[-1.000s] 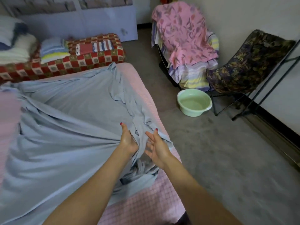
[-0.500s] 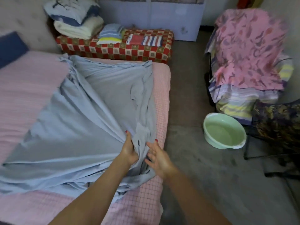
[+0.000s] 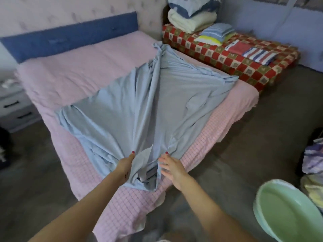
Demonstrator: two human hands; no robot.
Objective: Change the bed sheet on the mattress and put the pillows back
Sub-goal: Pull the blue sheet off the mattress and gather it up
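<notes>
Head view shows a light blue bed sheet [image 3: 139, 109] lying partly spread and creased on a pink quilted mattress [image 3: 73, 74], its near corner bunched at the near corner of the bed. Left hand [image 3: 125, 165] grips a gathered fold of the sheet, fingers closed around the fabric. Right hand [image 3: 172, 165] rests against the bunched edge just beside it with fingers extended and spread; whether it pinches any fabric cannot be determined. Both forearms reach in from the bottom of the frame.

A blue headboard [image 3: 70, 41] runs along the far end of the mattress. Beside the bed on the right stands a red checkered bench [image 3: 232, 62] carrying stacked pillows [image 3: 192, 13] and folded linens [image 3: 216, 33]. A green basin [image 3: 286, 212] sits on the floor at lower right. A white drawer unit [image 3: 14, 105] stands at the left edge.
</notes>
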